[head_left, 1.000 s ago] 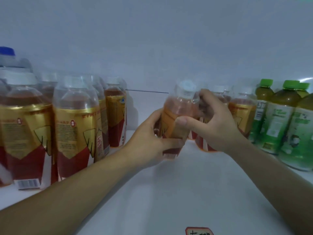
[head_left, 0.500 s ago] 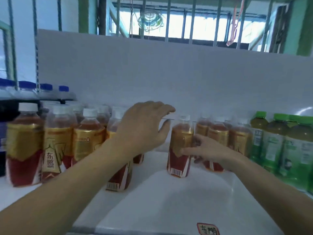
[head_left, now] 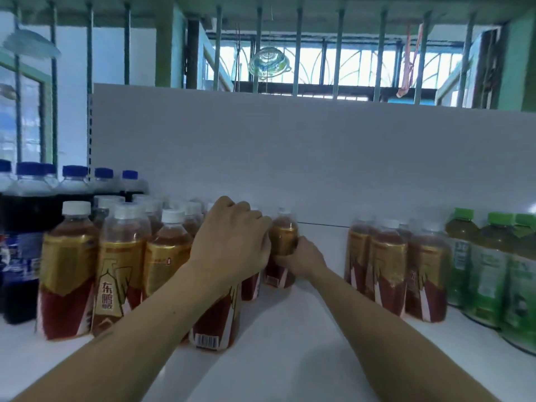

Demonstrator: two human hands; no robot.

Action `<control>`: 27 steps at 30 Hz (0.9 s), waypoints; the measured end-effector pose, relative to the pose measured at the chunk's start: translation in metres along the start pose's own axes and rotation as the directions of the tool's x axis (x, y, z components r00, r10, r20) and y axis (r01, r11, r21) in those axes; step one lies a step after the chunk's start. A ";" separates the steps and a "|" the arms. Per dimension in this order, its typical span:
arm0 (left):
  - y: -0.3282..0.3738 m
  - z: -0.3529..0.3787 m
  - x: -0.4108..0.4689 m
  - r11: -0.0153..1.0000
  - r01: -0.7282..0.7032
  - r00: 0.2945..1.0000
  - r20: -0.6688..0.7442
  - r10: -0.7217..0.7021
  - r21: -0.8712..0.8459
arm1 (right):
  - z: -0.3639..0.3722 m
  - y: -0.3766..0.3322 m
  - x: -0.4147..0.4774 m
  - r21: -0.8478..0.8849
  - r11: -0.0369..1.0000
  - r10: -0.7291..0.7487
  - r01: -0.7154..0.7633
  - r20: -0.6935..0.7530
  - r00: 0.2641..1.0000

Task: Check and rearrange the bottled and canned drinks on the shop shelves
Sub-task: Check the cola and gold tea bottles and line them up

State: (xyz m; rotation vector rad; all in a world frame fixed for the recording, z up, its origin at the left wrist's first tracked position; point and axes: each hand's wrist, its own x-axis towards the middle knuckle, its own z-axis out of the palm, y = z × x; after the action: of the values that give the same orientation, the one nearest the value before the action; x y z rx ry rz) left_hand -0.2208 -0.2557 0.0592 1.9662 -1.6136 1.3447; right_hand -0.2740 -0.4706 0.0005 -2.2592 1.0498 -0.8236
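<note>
Wrapping the gold-label bottle [head_left: 283, 242] at mid-body, right hand [head_left: 303, 261] fingers hold it upright on shelf [head_left: 290, 358], just right of left hand [head_left: 232, 242], fingers curled, can't tell on what. Full btl, prob. heavyish, slick label, squeezable: grip low-mid.

Bottle [head_left: 283, 242]: a second ago it was lifted and tilted at mid frame. Half a second ago it stood upright on the shelf [head_left: 290, 358], just left of the right group [head_left: 388, 256]. It now stands further back, just beside the left group of bottles [head_left: 121, 256] and well apart from the right group.
Right hand [head_left: 301, 261]: its grip has moved from the bottle's upper body to the lower body, held from the right.
Left hand [head_left: 232, 242]: it released the bottle and rose open above the left group. It is now lowered over those caps with fingers bent down beside the bottle's shoulder; what they touch is hidden.
View: the view has tilted upward, and window bars [head_left: 295, 53], unseen a second ago, fill the top of the frame.
</note>
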 end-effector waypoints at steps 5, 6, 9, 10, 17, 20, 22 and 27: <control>0.000 0.002 0.001 1.000 -0.001 1.000 -0.007 0.001 -0.009 | 0.012 -0.001 0.005 0.033 0.999 -0.035 0.035 -0.010 0.999; 0.001 0.003 0.001 1.000 -0.009 1.000 -0.009 0.009 -0.007 | 0.012 0.000 0.003 0.052 0.998 -0.042 0.042 -0.009 0.999; 0.002 0.000 0.002 1.000 -0.020 1.000 -0.009 0.020 0.020 | 0.011 0.000 -0.003 0.050 0.996 -0.078 0.076 0.034 0.996; 0.002 -0.002 0.002 0.999 -0.023 1.000 0.013 0.023 0.030 | 0.010 0.000 -0.005 0.024 0.996 -0.090 0.088 0.061 0.994; 0.018 -0.012 0.013 0.992 -0.051 0.998 -0.038 0.047 -0.115 | -0.070 0.004 -0.047 -0.368 0.908 -0.252 0.202 -0.092 0.963; 0.046 -0.003 0.012 0.947 -0.064 0.997 0.014 0.072 -0.315 | -0.114 0.015 -0.072 -0.430 0.855 -0.460 0.291 -0.370 0.807; 0.064 0.009 0.014 0.870 0.028 0.993 0.117 0.035 -0.493 | -0.139 0.028 -0.082 -0.508 0.826 -0.504 0.245 -0.471 0.724; 0.098 0.043 0.016 0.758 0.136 0.956 0.285 0.068 -0.638 | -0.148 0.063 -0.089 -0.570 0.822 -0.271 0.002 -0.388 0.881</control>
State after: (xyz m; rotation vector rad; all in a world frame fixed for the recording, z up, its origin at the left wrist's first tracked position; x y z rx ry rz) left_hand -0.2865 -0.3297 0.0149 1.7656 -1.8264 0.3589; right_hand -0.4550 -0.4640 0.0331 -2.7263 1.5086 -1.2951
